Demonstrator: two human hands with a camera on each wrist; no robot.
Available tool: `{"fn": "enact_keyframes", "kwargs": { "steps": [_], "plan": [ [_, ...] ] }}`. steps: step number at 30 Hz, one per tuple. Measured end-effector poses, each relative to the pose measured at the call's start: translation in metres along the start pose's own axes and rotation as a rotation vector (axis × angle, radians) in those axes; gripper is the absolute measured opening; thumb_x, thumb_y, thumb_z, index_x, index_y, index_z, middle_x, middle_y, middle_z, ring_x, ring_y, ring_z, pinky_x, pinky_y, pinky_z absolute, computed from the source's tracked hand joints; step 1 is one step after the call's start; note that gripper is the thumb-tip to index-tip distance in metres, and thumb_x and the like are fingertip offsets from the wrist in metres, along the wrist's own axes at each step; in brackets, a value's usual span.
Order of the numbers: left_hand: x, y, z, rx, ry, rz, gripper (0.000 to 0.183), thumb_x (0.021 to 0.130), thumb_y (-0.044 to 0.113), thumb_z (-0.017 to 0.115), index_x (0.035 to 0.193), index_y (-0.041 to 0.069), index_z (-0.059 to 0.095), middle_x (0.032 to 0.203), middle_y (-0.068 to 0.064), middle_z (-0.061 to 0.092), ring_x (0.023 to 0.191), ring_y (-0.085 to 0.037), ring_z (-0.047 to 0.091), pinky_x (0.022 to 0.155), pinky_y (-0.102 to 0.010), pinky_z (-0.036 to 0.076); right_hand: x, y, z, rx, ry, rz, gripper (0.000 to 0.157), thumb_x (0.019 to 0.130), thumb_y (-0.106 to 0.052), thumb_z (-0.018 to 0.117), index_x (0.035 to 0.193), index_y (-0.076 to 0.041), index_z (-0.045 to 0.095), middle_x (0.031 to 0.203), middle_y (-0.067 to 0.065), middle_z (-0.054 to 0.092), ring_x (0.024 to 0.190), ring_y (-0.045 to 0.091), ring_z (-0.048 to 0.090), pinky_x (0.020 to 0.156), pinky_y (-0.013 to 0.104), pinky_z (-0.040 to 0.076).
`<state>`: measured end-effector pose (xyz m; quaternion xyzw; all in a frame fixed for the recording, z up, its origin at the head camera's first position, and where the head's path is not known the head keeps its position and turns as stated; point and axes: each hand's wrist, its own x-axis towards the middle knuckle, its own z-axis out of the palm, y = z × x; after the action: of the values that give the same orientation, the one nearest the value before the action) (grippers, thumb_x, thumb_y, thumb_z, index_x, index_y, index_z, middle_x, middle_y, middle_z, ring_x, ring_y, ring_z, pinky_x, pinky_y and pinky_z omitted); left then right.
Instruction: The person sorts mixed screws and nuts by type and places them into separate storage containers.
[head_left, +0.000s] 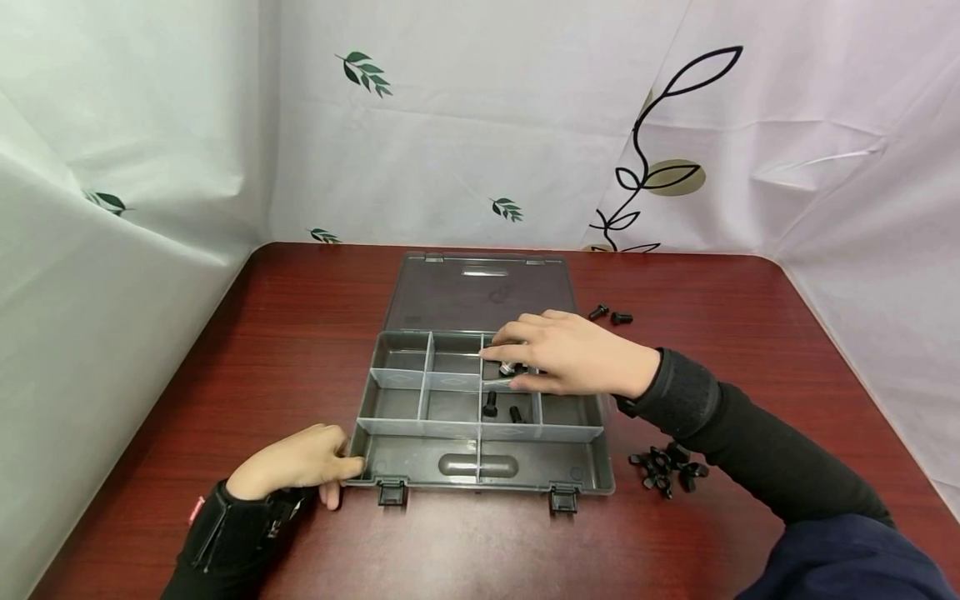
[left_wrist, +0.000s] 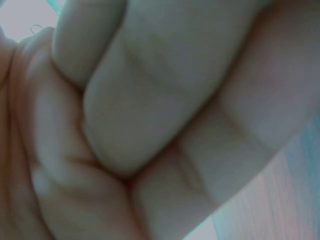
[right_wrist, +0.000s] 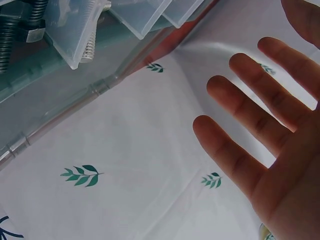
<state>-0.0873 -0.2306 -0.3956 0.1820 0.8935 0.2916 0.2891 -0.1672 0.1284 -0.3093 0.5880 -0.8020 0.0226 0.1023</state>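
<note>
A grey see-through compartment box (head_left: 420,429) lies on the table with its lid (head_left: 480,296) folded back. My left hand (head_left: 300,460) grips the box's front left corner, fingers curled and thumb at the rim. Over the back right compartments hovers my right hand (head_left: 566,354), holding nothing, its fingers (right_wrist: 235,160) spread in the right wrist view. Partly under that hand, a back compartment holds dark and silver hardware (head_left: 507,367). One row nearer lie a black bolt (head_left: 490,405) and another black piece (head_left: 517,414). Curled fingers (left_wrist: 150,90) fill the left wrist view.
Two black bolts (head_left: 622,318) rest on the reddish table (head_left: 315,333) right of the lid. A pile of black winged knobs (head_left: 662,471) sits near the box's front right corner. Two latches (head_left: 392,492) hang at its front. White cloth (head_left: 465,125) surrounds the table.
</note>
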Motion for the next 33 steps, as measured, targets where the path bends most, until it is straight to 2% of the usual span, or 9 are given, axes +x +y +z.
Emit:
{"fn": "enact_keyframes", "kwargs": {
  "steps": [7, 21, 33],
  "plan": [
    [0.001, -0.001, 0.0, 0.015, 0.004, -0.001, 0.027, 0.081, 0.025, 0.053, 0.059, 0.011, 0.049, 0.047, 0.006, 0.056, 0.045, -0.011, 0.057, 0.049, -0.029, 0.043, -0.003, 0.003, 0.001, 0.007, -0.004, 0.017, 0.045, 0.091, -0.037, 0.055, 0.131, -0.017, 0.054, 0.119, 0.003, 0.057, 0.104, 0.018, 0.055, 0.079, 0.037, 0.045],
    [0.001, 0.0, 0.0, 0.0, -0.003, -0.008, 0.026, 0.081, 0.025, 0.053, 0.06, 0.01, 0.049, 0.047, 0.005, 0.056, 0.046, -0.012, 0.058, 0.05, -0.029, 0.043, -0.017, 0.017, -0.001, 0.025, -0.006, 0.104, 0.047, 0.087, -0.034, 0.06, 0.131, -0.017, 0.054, 0.119, 0.004, 0.058, 0.104, 0.02, 0.055, 0.079, 0.039, 0.045],
    [0.001, 0.0, 0.0, -0.006, -0.007, -0.009, 0.026, 0.082, 0.025, 0.054, 0.06, 0.01, 0.05, 0.047, 0.004, 0.056, 0.046, -0.012, 0.058, 0.049, -0.03, 0.044, -0.027, 0.028, 0.0, 0.048, 0.007, 0.15, 0.046, 0.089, -0.035, 0.058, 0.131, -0.019, 0.054, 0.119, 0.003, 0.058, 0.102, 0.02, 0.055, 0.08, 0.041, 0.045]
  ]
}}
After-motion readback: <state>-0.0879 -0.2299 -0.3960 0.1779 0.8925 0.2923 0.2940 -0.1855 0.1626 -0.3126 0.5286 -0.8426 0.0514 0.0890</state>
